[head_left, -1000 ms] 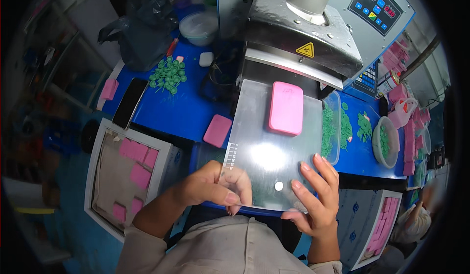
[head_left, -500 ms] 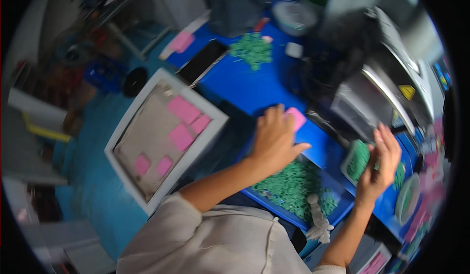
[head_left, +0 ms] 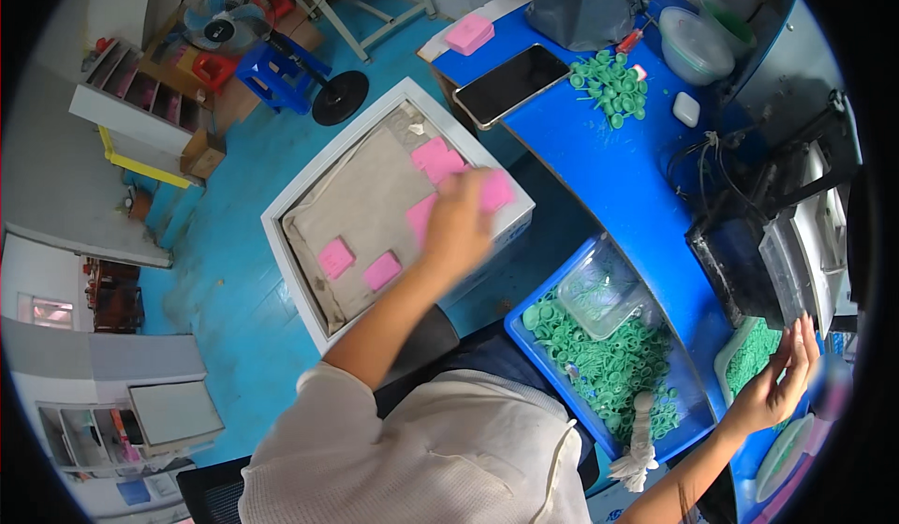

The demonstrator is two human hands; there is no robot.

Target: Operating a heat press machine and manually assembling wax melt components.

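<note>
My left hand (head_left: 459,220) grips a pink block (head_left: 496,190) by its near side, over the right edge of a white-framed tray (head_left: 296,271). The hand and block are slightly blurred. Several flat pink blocks lie on the tray's grey cloth, among them one pink block (head_left: 337,257) at the lower left. My right hand (head_left: 773,383) has its fingers stretched out and holds nothing that I can see. Its fingertips are close to the clear panel (head_left: 785,271) of a black and silver machine (head_left: 805,215). Beside that hand stands a container of green granules (head_left: 749,360).
A blue bin (head_left: 560,388) holds many green pieces, a clear tub (head_left: 599,290) and a white-stringed brush (head_left: 640,435). On the blue table lie a phone (head_left: 513,84), stacked pink blocks (head_left: 468,33), a green pile (head_left: 613,88) and a white case (head_left: 686,109). A fan (head_left: 225,28) stands on the floor.
My left hand has carried the pink block leftward, from over the blue table to the tray. My right hand stays near the machine. The view has turned, and a clear tub now shows in the bin.
</note>
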